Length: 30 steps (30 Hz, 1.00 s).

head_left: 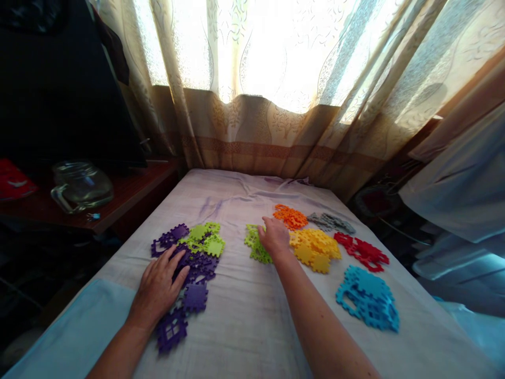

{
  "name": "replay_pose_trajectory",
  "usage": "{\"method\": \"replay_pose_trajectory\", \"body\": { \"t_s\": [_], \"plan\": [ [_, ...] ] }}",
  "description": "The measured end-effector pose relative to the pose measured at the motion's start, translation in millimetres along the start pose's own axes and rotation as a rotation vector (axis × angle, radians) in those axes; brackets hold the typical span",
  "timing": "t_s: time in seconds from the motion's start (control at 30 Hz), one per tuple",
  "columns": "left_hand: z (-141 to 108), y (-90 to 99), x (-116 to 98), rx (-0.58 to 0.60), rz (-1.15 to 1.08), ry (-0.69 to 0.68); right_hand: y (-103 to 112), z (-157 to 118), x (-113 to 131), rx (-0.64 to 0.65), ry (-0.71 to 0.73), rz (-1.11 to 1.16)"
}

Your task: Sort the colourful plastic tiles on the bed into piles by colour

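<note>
Head view: left hand, loosely spread, lies over purple interlocking tiles. The right hand is at lime-green tiles, beside yellow tiles on the white sheet; its grip cannot be determined.

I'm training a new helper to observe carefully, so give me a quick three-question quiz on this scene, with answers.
1. What colour are the interlocking tiles at the right hand?
A: turquoise
B: lime green
C: red
2. True or false: the glass pitcher is on the brown table, to the left of the pale sheet.
3. Fill in the missing words: the left hand lies over the ____.

Key:
1: B
2: True
3: purple tiles
</note>
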<state>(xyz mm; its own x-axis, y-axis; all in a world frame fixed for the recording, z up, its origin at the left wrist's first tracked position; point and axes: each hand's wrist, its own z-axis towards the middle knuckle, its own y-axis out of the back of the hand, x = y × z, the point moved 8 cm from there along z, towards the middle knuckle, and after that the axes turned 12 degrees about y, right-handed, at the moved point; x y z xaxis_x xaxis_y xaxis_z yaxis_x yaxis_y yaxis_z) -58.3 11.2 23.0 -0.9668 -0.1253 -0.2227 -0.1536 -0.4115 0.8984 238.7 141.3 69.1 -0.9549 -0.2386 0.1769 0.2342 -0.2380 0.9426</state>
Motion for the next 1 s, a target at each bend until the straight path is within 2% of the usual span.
{"method": "replay_pose_trajectory", "body": {
  "t_s": [0.1,0.27,0.33,0.4,0.5,0.6,0.73,0.87,0.93,1.0],
  "plan": [
    [-0.7,1.0,-1.5,0.007,0.0,-0.002,1.3,-5.4,24.5,-0.054,0.108,0.066],
    [-1.2,1.7,-1.7,-0.016,0.002,-0.016,-16.8,-25.5,98.2,0.03,0.498,0.306],
    [-1.3,1.2,-1.4,-0.024,0.004,-0.023,-26.5,-34.0,114.3,0.078,0.562,0.317],
    [-1.3,0.5,-0.8,-0.026,0.006,-0.024,-34.1,-38.9,118.7,0.11,0.548,0.288],
    [-1.1,-1.0,-0.1,-0.013,0.005,-0.022,-36.3,-41.9,115.4,0.11,0.513,0.265],
    [-0.3,-2.1,1.3,-0.002,-0.005,-0.012,-26.8,-39.8,102.6,0.039,0.483,0.278],
    [0.8,-3.1,2.9,-0.004,-0.006,-0.006,-7.9,-30.4,57.3,-0.074,0.281,0.211],
    [1.0,-2.4,2.3,-0.009,-0.008,-0.003,-2.5,-26.0,10.5,-0.025,0.091,0.071],
    [0.7,-2.0,1.5,-0.005,-0.008,0.001,-2.2,-26.4,-0.6,-0.015,0.057,0.036],
    [0.4,-1.4,0.8,-0.003,-0.006,0.004,-0.8,-27.4,-0.6,-0.05,0.054,0.04]
  ]
}}
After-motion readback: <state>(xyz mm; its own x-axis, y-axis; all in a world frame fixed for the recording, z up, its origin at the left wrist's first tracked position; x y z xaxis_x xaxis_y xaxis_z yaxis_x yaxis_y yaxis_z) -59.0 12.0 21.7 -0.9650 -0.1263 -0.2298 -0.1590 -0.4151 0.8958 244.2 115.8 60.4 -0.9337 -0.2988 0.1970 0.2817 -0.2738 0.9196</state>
